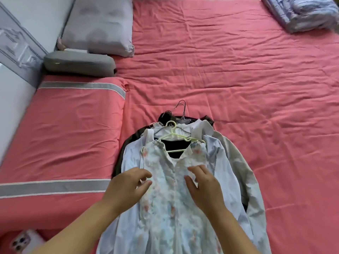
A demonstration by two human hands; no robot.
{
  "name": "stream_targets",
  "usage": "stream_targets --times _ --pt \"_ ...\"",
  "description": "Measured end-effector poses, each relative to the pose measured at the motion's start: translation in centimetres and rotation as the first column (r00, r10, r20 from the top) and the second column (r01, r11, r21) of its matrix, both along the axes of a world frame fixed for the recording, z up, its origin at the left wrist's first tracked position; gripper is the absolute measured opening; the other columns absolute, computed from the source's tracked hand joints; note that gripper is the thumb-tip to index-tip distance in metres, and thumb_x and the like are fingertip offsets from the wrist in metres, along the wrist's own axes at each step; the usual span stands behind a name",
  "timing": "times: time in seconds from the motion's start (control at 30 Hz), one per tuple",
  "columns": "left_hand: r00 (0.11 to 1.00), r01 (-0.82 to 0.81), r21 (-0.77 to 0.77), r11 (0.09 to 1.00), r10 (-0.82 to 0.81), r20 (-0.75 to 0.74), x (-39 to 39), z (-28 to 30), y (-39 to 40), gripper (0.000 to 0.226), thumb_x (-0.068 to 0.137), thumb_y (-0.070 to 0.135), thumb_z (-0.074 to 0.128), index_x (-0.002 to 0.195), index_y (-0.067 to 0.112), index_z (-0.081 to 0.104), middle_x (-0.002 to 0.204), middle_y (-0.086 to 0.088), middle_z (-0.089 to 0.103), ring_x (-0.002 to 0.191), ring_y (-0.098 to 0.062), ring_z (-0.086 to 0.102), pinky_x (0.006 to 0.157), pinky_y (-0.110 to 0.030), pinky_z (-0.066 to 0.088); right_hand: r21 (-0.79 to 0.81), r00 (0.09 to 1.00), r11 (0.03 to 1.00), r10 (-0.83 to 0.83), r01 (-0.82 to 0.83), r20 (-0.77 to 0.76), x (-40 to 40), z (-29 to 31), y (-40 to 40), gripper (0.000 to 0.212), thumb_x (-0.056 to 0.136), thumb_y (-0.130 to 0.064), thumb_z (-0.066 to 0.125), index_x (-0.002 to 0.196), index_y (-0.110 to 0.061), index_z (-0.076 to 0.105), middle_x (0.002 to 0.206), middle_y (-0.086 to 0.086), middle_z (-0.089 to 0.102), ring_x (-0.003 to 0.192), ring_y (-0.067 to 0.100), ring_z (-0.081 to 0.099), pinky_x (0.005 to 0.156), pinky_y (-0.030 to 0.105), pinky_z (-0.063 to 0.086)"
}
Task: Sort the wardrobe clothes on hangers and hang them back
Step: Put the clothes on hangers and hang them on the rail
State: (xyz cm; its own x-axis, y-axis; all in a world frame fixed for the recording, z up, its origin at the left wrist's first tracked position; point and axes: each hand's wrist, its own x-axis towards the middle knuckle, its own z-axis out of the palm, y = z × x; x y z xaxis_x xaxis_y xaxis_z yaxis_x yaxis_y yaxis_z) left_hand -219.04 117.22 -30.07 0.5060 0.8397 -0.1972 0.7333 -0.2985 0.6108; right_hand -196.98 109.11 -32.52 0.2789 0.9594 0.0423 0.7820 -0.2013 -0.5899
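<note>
A pile of clothes on hangers lies on the pink bed [238, 79]. On top is a pale blue floral dress [170, 195] on a light yellow hanger [174, 136]. Under it lie a light blue shirt [218, 156], a grey garment [236, 162] and dark clothing, with dark wire hanger hooks [181, 109] sticking out at the top. My left hand [128, 186] hovers over the dress's left side with fingers loosely curled, holding nothing. My right hand [203, 182] sits over the dress's right chest, fingers bent and touching the fabric.
A pink pillow with grey stripes [60, 136] lies to the left. A grey pillow [100, 26] and a dark grey cushion [78, 63] sit at the head. A folded blue-white blanket [302, 13] is at the far right corner. A phone [20, 241] lies at bottom left.
</note>
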Motion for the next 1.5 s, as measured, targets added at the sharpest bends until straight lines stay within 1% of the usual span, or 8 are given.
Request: stream_targets --times 0.27,0.43,0.77,1.03,1.17,1.3,1.4,1.5 --pt "0.983 -0.100 -0.106 0.989 0.082 -0.163 5.6 -8.5 6.6 0.033 0.092 0.045 0.053 0.121 0.028 0.056 0.122 0.018 0.050 0.116 -0.003 0.048 0.088 -0.023 0.041 0.059 0.993 0.998 0.031 -0.037 0.111 5.8 -10.5 10.8 0.030 0.069 -0.020 0.064 0.096 -0.008 0.069 0.091 0.006 0.068 0.083 0.032 0.063 0.071 0.039 0.053" --pt "0.977 -0.131 -0.111 0.985 0.109 -0.185 7.8 -12.0 9.3 0.034 0.093 0.037 0.054 0.126 0.025 0.055 0.133 0.014 0.045 0.125 -0.007 0.040 0.093 -0.024 0.039 -0.080 0.971 0.997 0.033 -0.014 0.237 7.6 -15.0 14.7 0.043 0.067 -0.015 0.070 0.109 -0.008 0.064 0.103 0.011 0.065 0.096 0.039 0.059 0.079 0.050 0.047" --pt "0.975 -0.125 -0.103 0.987 0.103 -0.196 9.0 -13.2 9.8 0.048 0.094 0.036 0.052 0.140 0.032 0.037 0.147 0.016 0.030 0.137 -0.004 0.024 0.103 -0.021 0.030 -0.002 0.959 0.999 -0.034 0.036 0.282 7.3 -16.8 16.2 0.063 0.045 0.012 0.072 0.104 -0.011 0.066 0.081 0.003 0.063 0.082 0.034 0.061 0.078 0.041 0.037" --pt "0.988 -0.106 0.068 0.992 0.113 -0.104 8.2 -9.5 9.3 0.059 0.090 0.034 0.059 0.143 0.027 0.034 0.152 0.007 0.025 0.140 -0.012 0.023 0.107 -0.019 0.018 0.134 0.994 0.991 0.005 -0.020 0.111 8.0 -11.3 12.5 0.049 0.059 0.007 0.054 0.100 -0.021 0.060 0.078 0.000 0.053 0.062 0.022 0.056 0.067 0.033 0.033" --pt "0.996 -0.038 0.172 0.984 0.052 -0.078 7.5 -6.9 8.6 0.066 0.079 0.053 0.044 0.136 0.020 0.048 0.139 -0.002 0.048 0.131 -0.019 0.041 0.107 -0.030 0.027 0.195 0.999 0.981 0.013 -0.019 0.031 7.8 -7.0 9.2 0.046 0.069 0.002 0.055 0.103 -0.030 0.053 0.083 -0.006 0.052 0.072 0.008 0.044 0.065 0.033 0.033" --pt "0.998 0.039 0.305 0.952 -0.052 0.033 6.4 -3.4 6.8 0.038 0.081 0.050 0.048 0.114 0.031 0.053 0.103 0.009 0.065 0.101 -0.007 0.050 0.094 -0.024 0.027 0.259 1.000 0.966 -0.015 0.014 0.002 6.6 -1.7 5.3 0.048 0.072 -0.001 0.055 0.109 -0.031 0.053 0.087 -0.011 0.045 0.072 0.005 0.045 0.062 0.035 0.042" --pt "0.979 0.076 0.374 0.924 -0.141 0.148 5.5 0.0 4.8 0.009 0.085 0.043 0.047 0.087 0.035 0.045 0.073 0.016 0.049 0.073 -0.005 0.043 0.071 -0.025 0.034 0.268 0.998 0.962 -0.059 0.056 0.007 5.1 2.6 1.5 0.046 0.075 -0.004 0.054 0.111 -0.032 0.052 0.089 -0.011 0.045 0.071 0.014 0.055 0.062 0.041 0.048" --pt "0.937 0.105 0.442 0.891 -0.237 0.257 4.7 3.4 2.1 0.018 0.090 0.044 0.047 0.077 0.034 0.038 0.068 0.020 0.035 0.065 -0.003 0.035 0.064 -0.023 0.030 0.292 0.986 0.947 -0.154 0.131 0.057 3.3 7.3 -3.0 0.041 0.075 -0.008 0.058 0.108 -0.032 0.053 0.094 -0.015 0.043 0.069 0.004 0.048 0.062 0.033 0.048"
